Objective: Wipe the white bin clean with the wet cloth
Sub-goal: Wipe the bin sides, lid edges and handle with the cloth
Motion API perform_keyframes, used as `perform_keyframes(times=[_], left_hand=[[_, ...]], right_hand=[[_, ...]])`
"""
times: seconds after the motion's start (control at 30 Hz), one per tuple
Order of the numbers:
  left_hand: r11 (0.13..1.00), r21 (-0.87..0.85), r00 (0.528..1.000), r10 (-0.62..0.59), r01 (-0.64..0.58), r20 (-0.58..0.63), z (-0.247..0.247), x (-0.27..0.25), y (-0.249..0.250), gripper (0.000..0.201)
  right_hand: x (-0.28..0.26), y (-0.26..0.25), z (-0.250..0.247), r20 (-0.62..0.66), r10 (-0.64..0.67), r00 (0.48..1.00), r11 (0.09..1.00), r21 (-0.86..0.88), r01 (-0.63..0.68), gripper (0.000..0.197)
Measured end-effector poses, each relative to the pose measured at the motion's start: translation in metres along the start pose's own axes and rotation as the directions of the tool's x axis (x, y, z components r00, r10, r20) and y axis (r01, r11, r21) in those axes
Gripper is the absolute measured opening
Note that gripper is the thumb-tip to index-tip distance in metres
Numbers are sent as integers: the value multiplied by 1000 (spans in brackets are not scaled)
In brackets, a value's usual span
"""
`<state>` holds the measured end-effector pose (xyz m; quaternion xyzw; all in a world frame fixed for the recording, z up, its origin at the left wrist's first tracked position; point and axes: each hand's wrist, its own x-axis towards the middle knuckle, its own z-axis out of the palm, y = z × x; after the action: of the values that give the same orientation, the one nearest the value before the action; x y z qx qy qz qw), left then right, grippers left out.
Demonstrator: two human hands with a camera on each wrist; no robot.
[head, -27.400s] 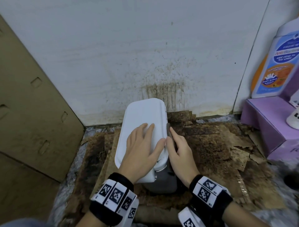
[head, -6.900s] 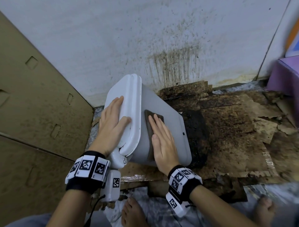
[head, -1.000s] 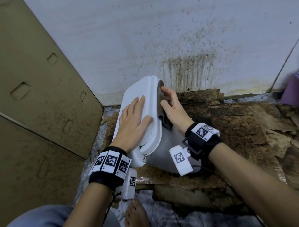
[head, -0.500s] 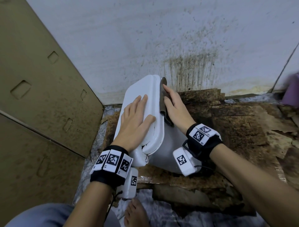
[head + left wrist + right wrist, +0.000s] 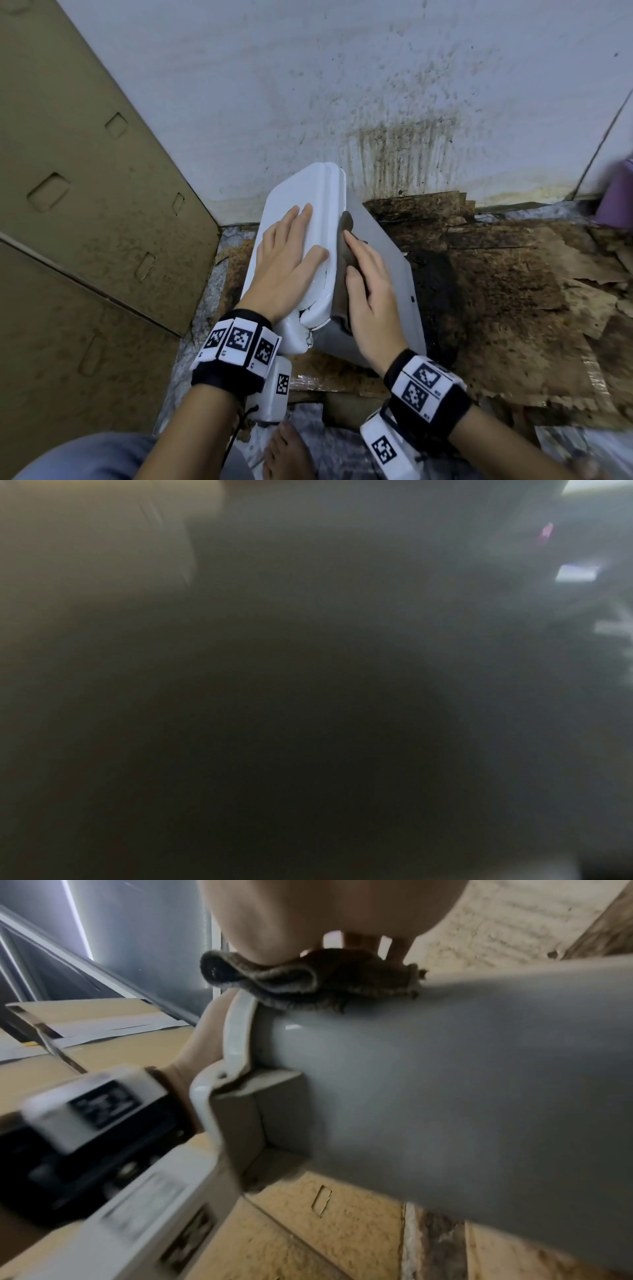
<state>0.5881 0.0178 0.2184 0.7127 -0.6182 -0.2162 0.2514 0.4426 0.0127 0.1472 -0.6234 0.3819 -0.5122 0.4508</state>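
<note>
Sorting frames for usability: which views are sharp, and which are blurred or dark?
Head view: sharp, evenly lit, wide-angle bending at edges. Left wrist view: dark, smeared, nothing readable. Right wrist view: cloth and bin readable, wrist device at lower left motion-blurred.

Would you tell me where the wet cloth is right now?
In the head view the cloth lies centre frame under the right hand, pressed on the white bin beside its lid rim.

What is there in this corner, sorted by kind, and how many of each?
White plastic bins with lid: 1
Dark brown wet cloths: 1
Hands, left hand and right hand: 2
Bare feet: 1
Black wristbands with square printed markers: 2
Large brown cardboard panels: 1
Total: 8
</note>
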Motion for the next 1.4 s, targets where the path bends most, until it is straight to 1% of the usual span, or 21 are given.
perform_keyframes(times=[0.13,0.3,0.4,0.47,0.57,0.63,0.73,0.8,0.93,1.03,1.27,1.33,1.4], left_hand=[[1000,-4,1000,-7,7,-1,0,1,-1,74],[1000,-14,1000,-6,6,5,-1,0,-1,74],[1000,-11,1000,0,0,5,-1,1,-1,75],[1000,-7,1000,5,-5,1,0,2,-1,74],[1000,13,1000,26,-26,-4,3,2,1,74],[999,25,1000,31,-30,-3,5,3,2,74],[999,35,1000,22,-22,-5,6,4,2,74],[999,36,1000,26,-26,-1,6,3,2,74],[999,41,1000,31,-31,0,6,2,1,74],[998,49,1000,29,-29,2,6,2,1,74],[999,38,1000,25,-25,-1,6,3,0,75],[999,34,1000,19,-19,-2,5,2,0,75],[999,29,1000,12,-12,1,4,1,-1,75]], right_hand=[[27,5,-5,83,20,996,998,-55,-16,51],[93,8,-12,212,137,968,982,-160,-103,49],[121,10,-15,258,179,949,971,-201,-128,51],[125,12,-16,265,187,946,969,-210,-133,51],[112,10,-19,238,190,953,973,-177,-150,50],[93,6,-19,217,180,959,977,-155,-149,49],[56,-1,-14,181,151,972,985,-110,-132,47],[28,-6,-9,135,144,980,988,-72,-135,46],[-16,-16,2,55,134,989,987,-96,-128,48],[-24,-16,5,27,125,992,989,-79,-122,48],[-26,-10,2,87,121,989,992,-32,-119,45],[-27,3,-1,80,122,989,991,-60,-118,46],[-29,21,-6,86,130,988,985,-126,-118,46]])
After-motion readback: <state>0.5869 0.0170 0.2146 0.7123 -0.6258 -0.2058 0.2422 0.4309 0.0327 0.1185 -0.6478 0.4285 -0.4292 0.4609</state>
